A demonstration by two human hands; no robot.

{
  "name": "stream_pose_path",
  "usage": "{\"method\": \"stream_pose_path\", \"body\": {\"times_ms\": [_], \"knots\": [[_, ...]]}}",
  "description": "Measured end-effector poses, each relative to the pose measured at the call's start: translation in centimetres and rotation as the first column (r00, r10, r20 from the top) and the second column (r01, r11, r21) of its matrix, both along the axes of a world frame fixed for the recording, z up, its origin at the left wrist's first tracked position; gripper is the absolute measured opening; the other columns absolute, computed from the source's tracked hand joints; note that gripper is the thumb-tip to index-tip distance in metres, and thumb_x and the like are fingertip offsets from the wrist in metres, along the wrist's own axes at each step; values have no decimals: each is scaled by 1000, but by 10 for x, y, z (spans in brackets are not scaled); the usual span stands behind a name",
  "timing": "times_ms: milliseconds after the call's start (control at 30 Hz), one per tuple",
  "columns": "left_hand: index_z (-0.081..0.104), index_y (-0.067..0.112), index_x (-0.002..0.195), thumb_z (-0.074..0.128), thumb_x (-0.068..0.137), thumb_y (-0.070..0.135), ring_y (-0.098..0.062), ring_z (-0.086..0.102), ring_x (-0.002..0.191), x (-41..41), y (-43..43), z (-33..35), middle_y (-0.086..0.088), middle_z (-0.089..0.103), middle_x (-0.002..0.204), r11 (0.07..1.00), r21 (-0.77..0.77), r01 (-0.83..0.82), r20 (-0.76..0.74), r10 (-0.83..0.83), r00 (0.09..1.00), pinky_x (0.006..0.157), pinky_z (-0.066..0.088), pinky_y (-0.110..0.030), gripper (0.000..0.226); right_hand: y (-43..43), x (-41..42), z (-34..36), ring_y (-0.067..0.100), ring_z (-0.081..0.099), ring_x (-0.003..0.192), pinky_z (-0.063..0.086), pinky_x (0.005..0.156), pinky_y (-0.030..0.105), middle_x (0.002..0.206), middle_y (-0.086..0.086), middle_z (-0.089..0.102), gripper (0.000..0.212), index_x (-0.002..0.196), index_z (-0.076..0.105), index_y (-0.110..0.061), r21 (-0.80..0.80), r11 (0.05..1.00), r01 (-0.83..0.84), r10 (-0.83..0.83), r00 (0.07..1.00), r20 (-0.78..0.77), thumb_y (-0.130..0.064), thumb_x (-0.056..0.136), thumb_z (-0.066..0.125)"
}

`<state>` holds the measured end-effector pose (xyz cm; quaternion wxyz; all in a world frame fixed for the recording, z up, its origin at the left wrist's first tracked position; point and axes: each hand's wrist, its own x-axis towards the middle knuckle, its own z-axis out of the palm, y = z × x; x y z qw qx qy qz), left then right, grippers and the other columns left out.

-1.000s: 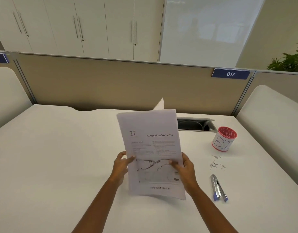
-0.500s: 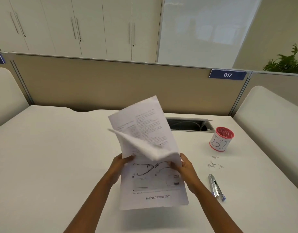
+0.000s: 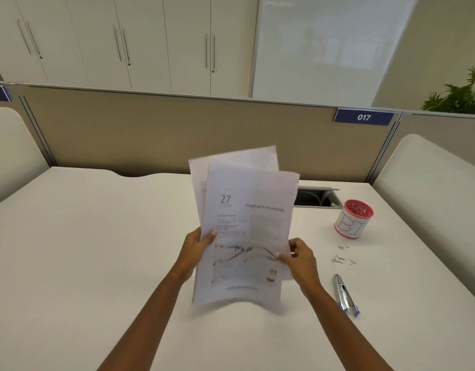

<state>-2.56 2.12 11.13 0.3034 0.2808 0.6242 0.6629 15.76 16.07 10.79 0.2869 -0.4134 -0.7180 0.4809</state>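
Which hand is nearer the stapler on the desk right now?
Right. The right hand, pinching the papers, sits just left of the stapler; the left hand grips their far edge.

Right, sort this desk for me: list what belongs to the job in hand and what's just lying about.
In hand: sheets of paper, gripped at the side edges by the left hand and the right hand.

Lying about, untouched: stapler, loose staples, red pot marked BI, all on the desk.

light: bright, even | shadows: soft | blur: papers (image 3: 244,228) | edges: wide-angle bowed
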Motion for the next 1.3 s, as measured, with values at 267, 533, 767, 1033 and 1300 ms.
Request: {"method": "stream_pose_path", "body": {"times_ms": [267, 533, 767, 1033, 1300], "knots": [[59, 20, 100, 70, 68, 27, -10, 66, 78, -7, 6, 60, 1, 67, 92, 981, 192, -25, -106, 46, 993, 67, 55, -20, 34, -1, -6, 40, 23, 57, 95, 51, 85, 40, 108, 4, 55, 35, 116, 41, -11, 31, 998, -51, 57, 972, -229, -11, 85, 59], [60, 24, 87, 70, 75, 24, -25, 61, 84, 3, 5, 49, -1, 65, 87, 997, 74, 35, -168, -23, 985, 68, 51, -26, 16, -13, -3, 20, 9, 59, 88, 55, 63, 15, 106, 2, 57, 31, 117, 43, -14, -23, 997, -74, 63, 943, -327, -8, 88, 54], [61, 22, 69, 58, 36, 86, -8, 61, 53, 6, 5, 45, 10, 64, 56, 989, 129, -75, -245, 105, 964, 49, 47, -17, 72, -13, 1, 12, 9, 62, 83, 51, 62, 4, 93, 4, 63, 13, 100, 55, -14, 79, 997, 10, 14, 953, -302, -8, 90, 52], [58, 23, 62, 63, 44, 77, -2, 56, 50, 9, 11, 55, 13, 60, 50, 942, 265, -203, -232, 267, 935, 50, 44, -15, 57, -15, -7, 32, 5, 64, 78, 52, 64, 5, 92, -4, 63, 15, 103, 57, -6, 252, 964, 84, 16, 928, -372, -6, 90, 51], [60, 32, 88, 66, 34, 79, -14, 64, 78, 16, 7, 12, 4, 66, 88, 997, 76, -17, -206, 33, 978, 65, 56, -24, 72, -16, -11, 3, 27, 53, 112, 49, 92, 40, 121, 6, 56, 41, 131, 39, -9, 19, 999, -37, 38, 992, -118, -14, 92, 48]]}}
